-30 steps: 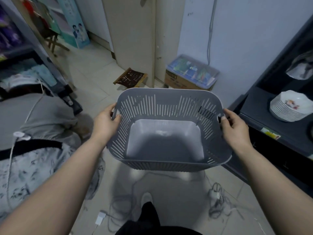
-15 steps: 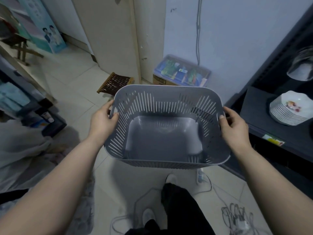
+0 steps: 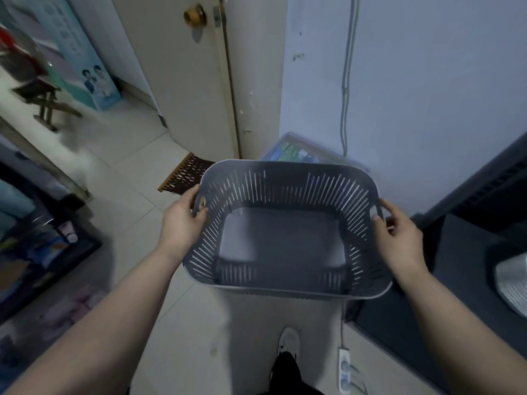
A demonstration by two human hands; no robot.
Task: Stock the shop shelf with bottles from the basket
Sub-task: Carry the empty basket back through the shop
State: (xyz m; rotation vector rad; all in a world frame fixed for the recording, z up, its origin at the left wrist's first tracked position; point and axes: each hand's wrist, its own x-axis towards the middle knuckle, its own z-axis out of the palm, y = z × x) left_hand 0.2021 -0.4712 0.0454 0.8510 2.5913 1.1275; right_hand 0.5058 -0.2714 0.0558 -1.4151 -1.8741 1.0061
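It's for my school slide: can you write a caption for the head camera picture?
Left hand and right hand hold an empty gray basket by its handles over a tiled floor.

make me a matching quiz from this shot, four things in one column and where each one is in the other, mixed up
Things
1. door knob
2. basket
3. power strip
4. slatted stool

Places
a. gripped at its sides by the left hand and right hand
b. on the floor beside the shoe
c. on the floor just beyond the left hand
d. high on the door

Pairs: 1-d, 2-a, 3-b, 4-c
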